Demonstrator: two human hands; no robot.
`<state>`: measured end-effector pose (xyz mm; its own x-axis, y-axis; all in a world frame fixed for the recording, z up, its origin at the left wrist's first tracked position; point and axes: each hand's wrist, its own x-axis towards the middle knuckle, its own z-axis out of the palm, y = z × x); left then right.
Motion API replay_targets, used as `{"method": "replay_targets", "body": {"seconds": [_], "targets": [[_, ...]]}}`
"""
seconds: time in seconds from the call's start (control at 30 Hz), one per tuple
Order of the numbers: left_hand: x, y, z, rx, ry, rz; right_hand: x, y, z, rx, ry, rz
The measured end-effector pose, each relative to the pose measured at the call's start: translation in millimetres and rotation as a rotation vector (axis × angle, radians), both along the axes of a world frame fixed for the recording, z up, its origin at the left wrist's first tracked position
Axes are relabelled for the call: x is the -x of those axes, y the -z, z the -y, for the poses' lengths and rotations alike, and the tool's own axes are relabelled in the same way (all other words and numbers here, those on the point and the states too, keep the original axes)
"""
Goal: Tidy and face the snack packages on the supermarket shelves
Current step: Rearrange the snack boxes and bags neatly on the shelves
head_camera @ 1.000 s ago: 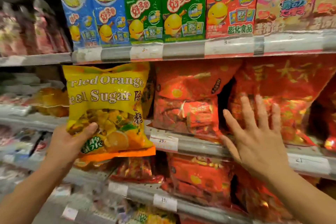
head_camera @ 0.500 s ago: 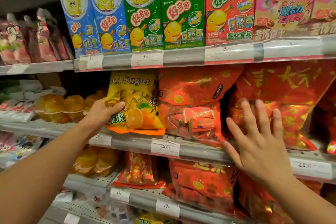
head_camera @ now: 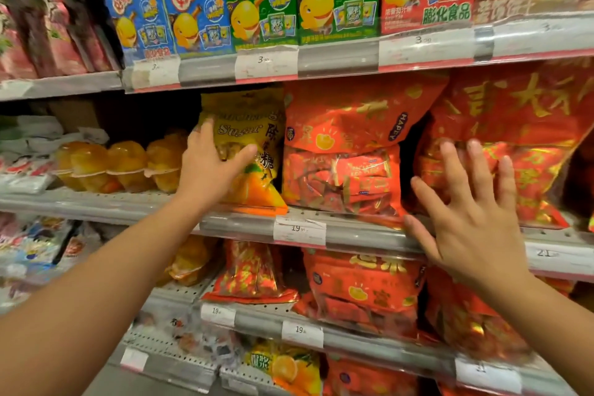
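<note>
the yellow bag [head_camera: 244, 151] is shown upright on the middle shelf [head_camera: 244, 225], just beside the red bag [head_camera: 344, 151], face forward. the left hand [head_camera: 209, 167] is curled round its left edge, thumb across the front; the right hand [head_camera: 469, 212] is spread flat, fingers apart, against the large red bag [head_camera: 527, 125]. placing is judged nearly done; squaring of the red bags and lower shelves is judged left. "sugar" is read on the yellow bag, "happy" on the red bag, "19" on a price tag [head_camera: 299, 230].
</note>
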<state>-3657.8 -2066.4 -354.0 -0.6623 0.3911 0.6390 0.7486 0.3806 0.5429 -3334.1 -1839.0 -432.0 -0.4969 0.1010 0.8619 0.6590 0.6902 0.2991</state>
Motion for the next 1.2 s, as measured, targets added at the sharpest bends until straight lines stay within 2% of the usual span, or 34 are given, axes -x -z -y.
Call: {"method": "replay_targets", "body": {"seconds": [0.1, 0.23, 0.37, 0.57, 0.67, 0.77, 0.9, 1.1, 1.2], "targets": [[-5.9, 21.2, -19.7, 0.101, -0.047, 0.007, -0.6, -0.7, 1.2, 0.004, 0.013, 0.011], [-10.5, 38.4, -18.9, 0.023, -0.022, -0.081, -0.4, 1.1, 1.8, -0.002, 0.011, 0.000], [-17.7, 51.0, -2.2, 0.042, 0.044, -0.090, -0.2, 0.9, 2.5, 0.009, 0.012, 0.009], [-45.5, 87.4, 27.7, -0.082, 0.155, -0.126, -1.3, 0.8, 2.0, 0.012, 0.026, 0.003], [-61.4, 110.6, 39.0, -0.126, 0.070, -0.116, -1.6, -1.6, 3.0, 0.015, 0.029, 0.013], [-71.8, 140.7, 50.7, -0.264, -0.020, -0.133, -1.9, -1.4, 3.8, 0.018, 0.023, 0.014], [-59.0, 181.2, 55.2, -0.220, -0.061, 0.094, -2.0, -1.6, 3.9, 0.021, 0.019, 0.016], [-9.7, 226.2, 30.3, 0.102, -0.187, 0.443, -2.1, -0.9, 3.6, 0.017, 0.023, 0.019], [5.8, 234.3, 15.0, 0.041, -0.190, 0.678, -2.2, -0.9, 3.5, 0.024, 0.027, 0.024]]}}
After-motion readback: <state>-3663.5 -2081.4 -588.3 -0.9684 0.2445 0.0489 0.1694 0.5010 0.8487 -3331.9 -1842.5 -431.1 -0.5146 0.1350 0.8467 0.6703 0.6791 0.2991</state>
